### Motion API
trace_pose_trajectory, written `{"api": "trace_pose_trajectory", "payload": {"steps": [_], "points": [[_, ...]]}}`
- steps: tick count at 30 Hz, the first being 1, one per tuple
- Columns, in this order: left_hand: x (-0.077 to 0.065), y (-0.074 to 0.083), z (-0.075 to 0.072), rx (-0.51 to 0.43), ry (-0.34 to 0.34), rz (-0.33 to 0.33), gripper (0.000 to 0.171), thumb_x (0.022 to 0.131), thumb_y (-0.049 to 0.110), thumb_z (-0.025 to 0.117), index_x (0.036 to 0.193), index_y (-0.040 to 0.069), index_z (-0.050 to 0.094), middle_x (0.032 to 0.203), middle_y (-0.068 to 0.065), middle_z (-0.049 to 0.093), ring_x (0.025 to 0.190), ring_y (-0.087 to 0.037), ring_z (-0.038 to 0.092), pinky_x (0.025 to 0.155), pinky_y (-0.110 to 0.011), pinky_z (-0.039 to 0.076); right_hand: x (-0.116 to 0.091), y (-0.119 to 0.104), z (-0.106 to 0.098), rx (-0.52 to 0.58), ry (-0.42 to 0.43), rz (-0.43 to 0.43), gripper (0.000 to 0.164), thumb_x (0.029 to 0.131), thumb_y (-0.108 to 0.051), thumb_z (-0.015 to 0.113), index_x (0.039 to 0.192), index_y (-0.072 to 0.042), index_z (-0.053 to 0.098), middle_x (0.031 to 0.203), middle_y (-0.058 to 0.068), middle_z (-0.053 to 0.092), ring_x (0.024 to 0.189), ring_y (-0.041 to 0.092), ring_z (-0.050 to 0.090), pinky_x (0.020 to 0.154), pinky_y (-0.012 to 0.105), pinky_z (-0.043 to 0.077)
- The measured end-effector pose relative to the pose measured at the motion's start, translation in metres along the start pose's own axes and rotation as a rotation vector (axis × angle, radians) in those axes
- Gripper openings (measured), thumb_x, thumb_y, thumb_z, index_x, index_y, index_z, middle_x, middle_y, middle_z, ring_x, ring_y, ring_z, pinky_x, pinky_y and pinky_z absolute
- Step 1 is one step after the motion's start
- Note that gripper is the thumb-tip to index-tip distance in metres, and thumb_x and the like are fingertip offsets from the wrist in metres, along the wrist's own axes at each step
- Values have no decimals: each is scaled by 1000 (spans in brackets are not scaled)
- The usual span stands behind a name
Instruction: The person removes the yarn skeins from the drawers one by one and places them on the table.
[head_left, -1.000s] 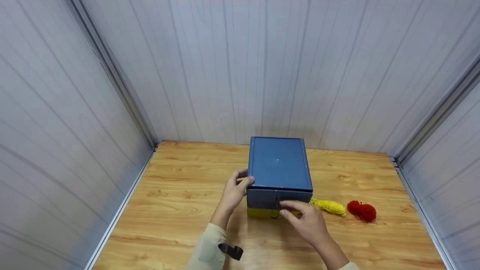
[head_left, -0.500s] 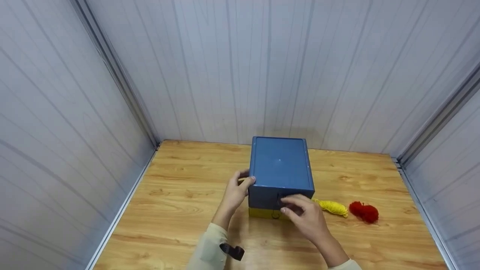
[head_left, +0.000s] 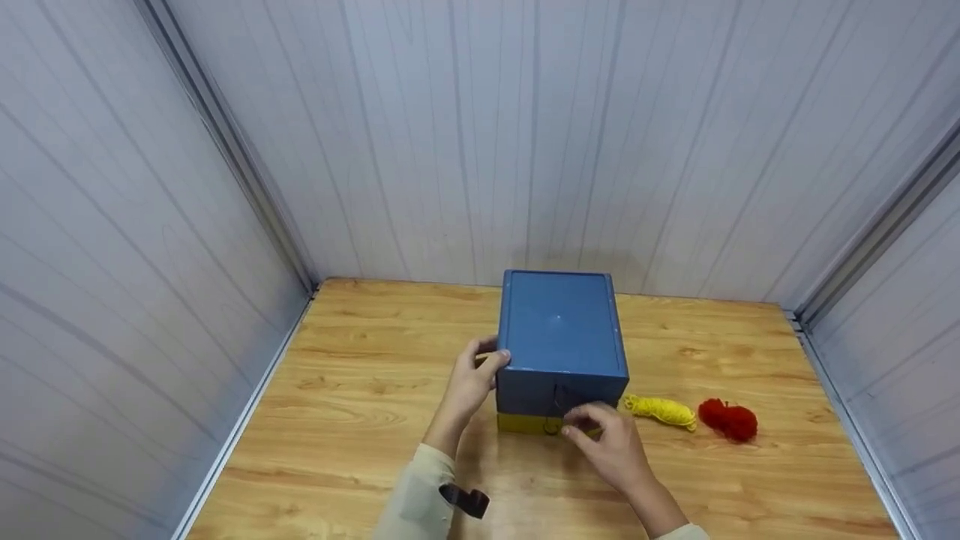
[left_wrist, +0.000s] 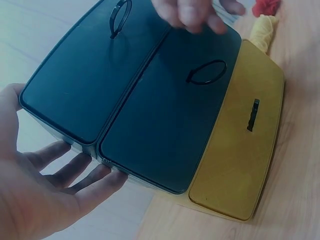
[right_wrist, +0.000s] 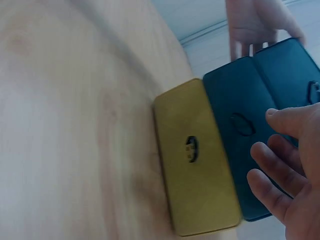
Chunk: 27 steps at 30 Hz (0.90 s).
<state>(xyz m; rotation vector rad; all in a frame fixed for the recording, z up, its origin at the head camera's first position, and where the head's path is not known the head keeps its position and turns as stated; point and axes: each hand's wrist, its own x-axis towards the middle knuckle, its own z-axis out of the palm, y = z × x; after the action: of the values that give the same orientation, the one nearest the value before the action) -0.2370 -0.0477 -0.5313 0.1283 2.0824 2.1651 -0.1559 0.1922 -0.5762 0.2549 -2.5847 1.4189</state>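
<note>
A small drawer cabinet (head_left: 559, 322) stands on the wooden table, with two blue drawers above a yellow drawer (left_wrist: 240, 135). Each front carries a black loop pull; the middle drawer's loop (left_wrist: 209, 72) sticks out. All the drawer fronts sit flush. My left hand (head_left: 472, 382) grips the cabinet's left side, thumb at the top edge and fingers along the side wall. My right hand (head_left: 611, 442) hovers before the front near the lower pulls, its fingers loosely bent and holding nothing. In the right wrist view, its fingertips (right_wrist: 260, 180) overlap the middle blue drawer (right_wrist: 235, 115).
Right of the cabinet lie a yellow yarn bundle (head_left: 660, 411) and a red yarn bundle (head_left: 727, 420). Pale panel walls (head_left: 450, 135) enclose the table (head_left: 360, 435) at the back and both sides. A black strap (head_left: 465, 500) hangs from the left sleeve.
The top blue drawer, slightly out a second ago, is now pushed in flush. My right hand has moved down from the top pull toward the lower ones. My left hand stays put.
</note>
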Motion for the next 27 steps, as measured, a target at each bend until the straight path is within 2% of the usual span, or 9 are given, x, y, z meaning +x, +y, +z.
{"api": "trace_pose_trajectory", "payload": {"steps": [4, 10, 14, 20, 27], "points": [[0, 1, 1, 6, 3, -4, 54, 100, 32, 62, 146, 6, 50, 140, -17, 52, 123, -30, 58, 97, -43, 55, -1, 7, 8, -52, -52, -29, 15, 84, -14, 84, 98, -12, 78, 94, -4, 73, 82, 12, 65, 72, 26, 55], [0, 1, 1, 10, 3, -1, 54, 100, 31, 63, 146, 5, 50, 139, -17, 53, 121, -29, 59, 95, -42, 56, 0, 14, 15, -104, -104, -80, 22, 85, -20, 84, 106, -14, 80, 102, 1, 77, 87, 16, 69, 75, 28, 55], [-1, -1, 0, 16, 4, -3, 53, 100, 31, 63, 145, 5, 51, 138, -17, 54, 121, -29, 59, 96, -42, 56, -1, 16, 18, -96, -148, -63, 19, 88, -23, 81, 106, -16, 80, 103, -1, 79, 87, 11, 71, 75, 27, 57], [0, -2, 0, 23, 3, -1, 54, 100, 34, 63, 145, 7, 51, 139, -16, 54, 122, -28, 59, 95, -42, 56, -4, 14, 16, -105, -116, -2, 9, 91, -21, 78, 99, -21, 82, 98, -10, 79, 81, 3, 68, 70, 23, 53], [1, -2, -1, 17, 8, 3, 53, 100, 32, 63, 145, 6, 52, 138, -16, 54, 120, -27, 60, 93, -40, 57, -11, 9, 14, -87, -97, -23, 10, 90, -16, 79, 97, -23, 82, 96, -9, 79, 75, 0, 65, 66, 23, 53]]}}
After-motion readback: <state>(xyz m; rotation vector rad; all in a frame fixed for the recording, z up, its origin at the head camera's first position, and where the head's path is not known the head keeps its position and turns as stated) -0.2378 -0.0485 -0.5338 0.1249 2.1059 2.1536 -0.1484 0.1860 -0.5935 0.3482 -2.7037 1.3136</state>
